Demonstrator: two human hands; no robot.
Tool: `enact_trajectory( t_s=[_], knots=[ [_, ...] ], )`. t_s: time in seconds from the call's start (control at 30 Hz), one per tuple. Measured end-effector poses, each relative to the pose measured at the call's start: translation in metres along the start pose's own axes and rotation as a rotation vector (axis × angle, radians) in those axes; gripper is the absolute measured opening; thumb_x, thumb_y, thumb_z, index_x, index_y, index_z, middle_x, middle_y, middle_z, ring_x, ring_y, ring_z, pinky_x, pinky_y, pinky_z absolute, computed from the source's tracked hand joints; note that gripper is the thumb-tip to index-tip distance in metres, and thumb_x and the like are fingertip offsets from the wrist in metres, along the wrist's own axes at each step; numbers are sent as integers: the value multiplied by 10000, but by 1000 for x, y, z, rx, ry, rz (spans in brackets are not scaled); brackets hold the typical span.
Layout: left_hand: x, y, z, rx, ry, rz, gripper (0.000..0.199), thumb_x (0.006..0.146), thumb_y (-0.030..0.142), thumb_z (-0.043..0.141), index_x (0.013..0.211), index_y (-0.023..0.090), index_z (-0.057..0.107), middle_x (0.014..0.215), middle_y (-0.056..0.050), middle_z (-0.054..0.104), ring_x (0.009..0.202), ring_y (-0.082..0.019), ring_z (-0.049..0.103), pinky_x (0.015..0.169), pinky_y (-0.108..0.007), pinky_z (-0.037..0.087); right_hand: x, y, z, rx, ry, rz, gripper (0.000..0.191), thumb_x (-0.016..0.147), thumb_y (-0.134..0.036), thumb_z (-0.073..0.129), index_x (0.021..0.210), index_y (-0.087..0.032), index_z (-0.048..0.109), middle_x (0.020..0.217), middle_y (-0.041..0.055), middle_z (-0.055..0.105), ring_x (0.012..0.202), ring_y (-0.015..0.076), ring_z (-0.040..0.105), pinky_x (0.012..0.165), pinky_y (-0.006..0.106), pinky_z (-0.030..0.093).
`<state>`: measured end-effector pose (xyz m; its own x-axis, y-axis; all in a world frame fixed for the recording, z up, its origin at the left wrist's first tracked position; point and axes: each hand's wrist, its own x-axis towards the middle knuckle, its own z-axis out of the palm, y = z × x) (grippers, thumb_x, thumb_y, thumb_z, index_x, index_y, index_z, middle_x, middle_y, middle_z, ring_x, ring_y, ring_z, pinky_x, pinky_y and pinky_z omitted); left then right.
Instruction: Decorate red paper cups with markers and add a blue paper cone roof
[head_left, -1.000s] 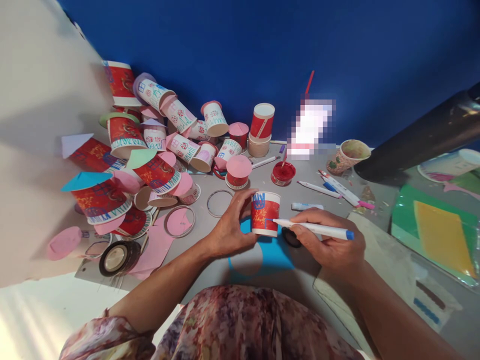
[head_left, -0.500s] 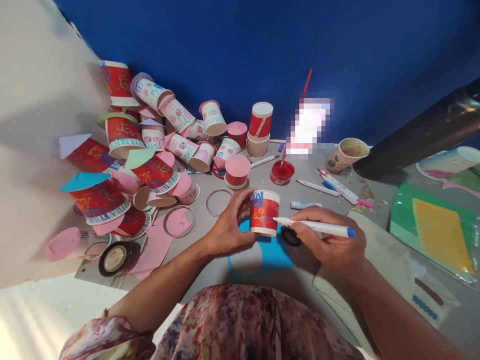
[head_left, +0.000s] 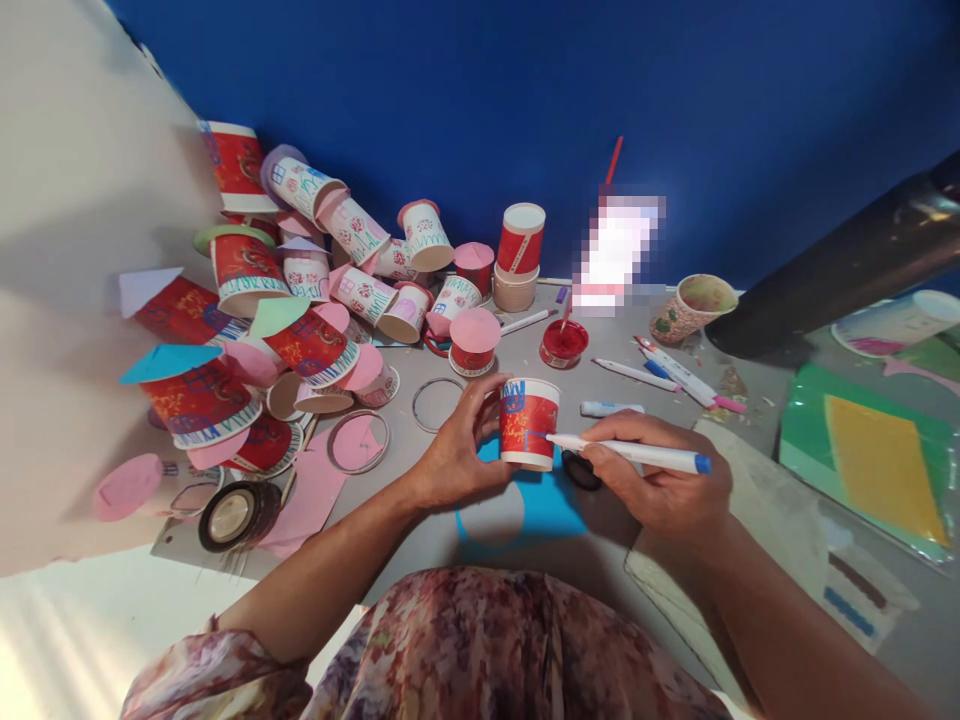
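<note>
My left hand [head_left: 461, 450] grips a red and white paper cup [head_left: 534, 415] from its left side, fingers behind and thumb near its base. Blue marks show on the cup's upper left, and thin blue lines lower down. Between the fingers of my right hand [head_left: 660, 475] is a white marker [head_left: 645, 455] with a blue end; its tip is at the cup's right side. Beneath the cup lies a blue paper sheet [head_left: 547, 515] with a round hole. A capped pen [head_left: 611, 409] and a dark ring [head_left: 579, 470] lie behind my right fingers.
Many decorated cups with paper tops [head_left: 311, 340] are piled at the left. A red paint pot [head_left: 564, 343] with a brush stands behind the cup, near several markers [head_left: 675, 372]. At the right are a stained cup [head_left: 697, 308], a black pipe [head_left: 832, 270] and packed coloured paper [head_left: 862, 460].
The cup has turned slightly in my left hand, so its printed pattern sits a little differently. My right hand and the marker have hardly moved.
</note>
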<state>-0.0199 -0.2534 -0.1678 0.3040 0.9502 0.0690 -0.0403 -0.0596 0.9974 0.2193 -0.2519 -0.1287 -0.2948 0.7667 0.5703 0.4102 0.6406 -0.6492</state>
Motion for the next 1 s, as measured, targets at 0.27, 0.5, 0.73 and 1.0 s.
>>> enact_trajectory(
  t_s=[0.27,0.5,0.73,1.0],
  knots=[
    [0,-1,0,-27,8,-1,876,687,136,870,1431,258,426,1515,-177,495,1431,-379,537,1165,-544,491,-3,2,-1,59,-19,23,70,924,-178,691,913,-240,720,793,-13,777,644,140,697,634,256,534],
    [1,-3,-1,-21,28,6,901,670,176,884,1437,258,419,1546,-196,468,1443,-403,518,1171,-566,473,-3,-2,0,117,-58,63,83,932,-182,677,907,-243,727,797,6,791,663,154,728,595,250,540],
    [1,-2,-1,-8,34,16,882,685,209,898,1428,274,426,1557,-173,458,1433,-381,536,1156,-550,501,-2,-4,-1,114,-60,58,88,922,-181,679,892,-242,735,788,9,795,624,155,727,551,250,536],
    [2,1,0,24,55,12,894,685,244,912,1435,269,425,1531,-168,481,1416,-365,549,1155,-542,507,-1,-4,-1,104,-63,53,90,918,-187,679,863,-234,733,777,12,796,632,160,736,546,248,539]
  ],
)
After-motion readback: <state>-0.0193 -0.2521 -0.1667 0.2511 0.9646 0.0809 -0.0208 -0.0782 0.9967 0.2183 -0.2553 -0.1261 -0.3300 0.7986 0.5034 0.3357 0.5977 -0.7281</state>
